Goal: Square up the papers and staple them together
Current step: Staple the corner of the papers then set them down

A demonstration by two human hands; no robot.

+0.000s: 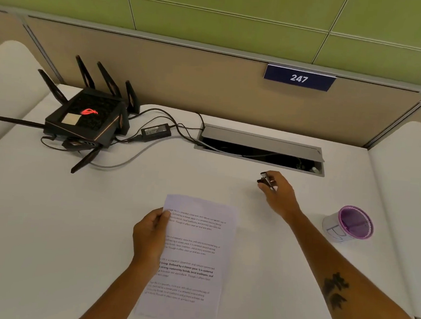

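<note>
A stack of white printed papers [194, 256] lies near the front middle of the white desk [73, 224], with its edges lined up. My left hand [149, 235] grips the stack's left edge, thumb on top of the sheets. Farther back and to the right, my right hand [277, 191] is closed around a small black stapler [265, 180], whose tip pokes out past the fingers. The stapler is apart from the papers, up and to the right of their top right corner.
A black router [84, 121] with several antennas, a power brick [155, 132] and cables sit at the back left. An open cable hatch [260, 148] lies behind my right hand. A purple-rimmed cup [350, 224] stands at the right. A partition with a "247" sign [299, 78] rises behind the desk.
</note>
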